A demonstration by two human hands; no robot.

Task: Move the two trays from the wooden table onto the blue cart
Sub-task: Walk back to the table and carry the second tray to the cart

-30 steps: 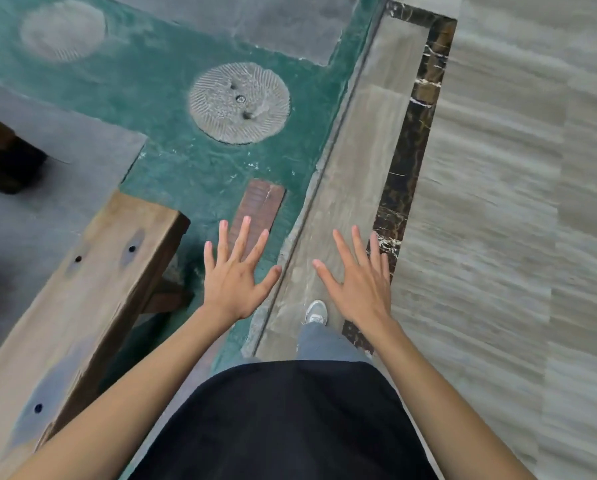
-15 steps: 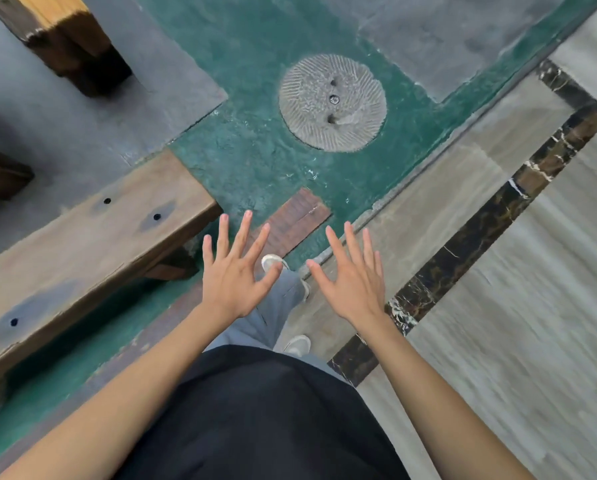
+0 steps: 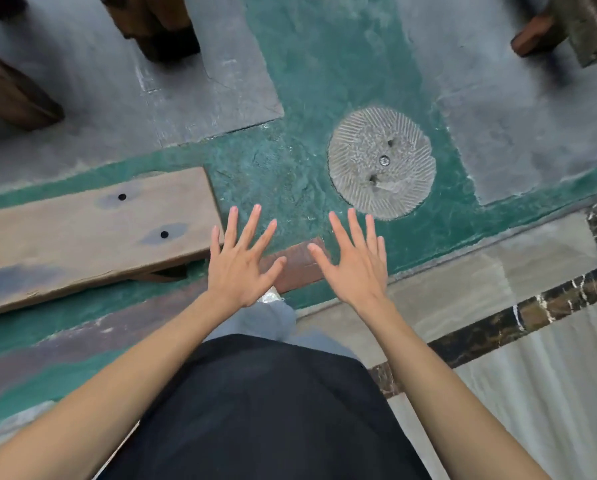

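Neither the trays, the wooden table top nor the blue cart shows in the head view. My left hand (image 3: 239, 263) and my right hand (image 3: 354, 264) are held out in front of me, palms down, fingers spread, holding nothing. They hover above the green floor, side by side and a hand's width apart. The left hand is just right of the end of a wooden bench (image 3: 82, 233).
Dark wooden legs (image 3: 158, 27) stand on grey floor slabs at the top left, another wooden piece (image 3: 546, 32) at the top right. A round ribbed stone disc (image 3: 380, 162) is set in the green floor. Marble tiles with a dark strip (image 3: 532, 313) lie to the right.
The view has swung left: the bench now lies nearly level across the left, the disc has shifted right, more wooden legs have come into sight. Both hands stay spread and empty.
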